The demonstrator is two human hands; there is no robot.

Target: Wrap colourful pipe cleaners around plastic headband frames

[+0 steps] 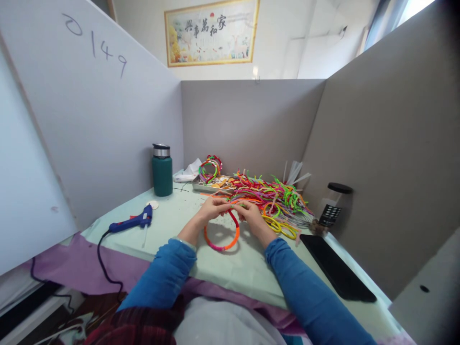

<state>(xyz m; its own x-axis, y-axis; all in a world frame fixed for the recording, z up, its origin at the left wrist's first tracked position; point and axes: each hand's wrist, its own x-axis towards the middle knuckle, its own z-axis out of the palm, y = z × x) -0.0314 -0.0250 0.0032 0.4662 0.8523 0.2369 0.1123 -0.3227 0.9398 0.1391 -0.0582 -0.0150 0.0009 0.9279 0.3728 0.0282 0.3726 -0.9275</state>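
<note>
Between my two hands hangs a ring wrapped in orange, pink and red pipe cleaner point(222, 248), its loop facing me above the pale tabletop. My left hand point(212, 209) pinches the ring's top from the left. From the right, my right hand point(249, 213) closes its fingertips on the ring near the same spot. The fingers of both hands hide the uppermost part of the ring. Just beyond and to the right of my hands lies a heap of colourful pipe cleaners point(269, 191).
A blue glue gun point(132, 221) with its cord lies at left, near a green bottle point(162, 171). Behind stand finished rings point(210, 170) by a metal tray point(201, 187). Yellow rings point(282, 226), a black slab point(336, 268) and a dark-lidded jar point(332, 206) are at right. Partitions enclose the table.
</note>
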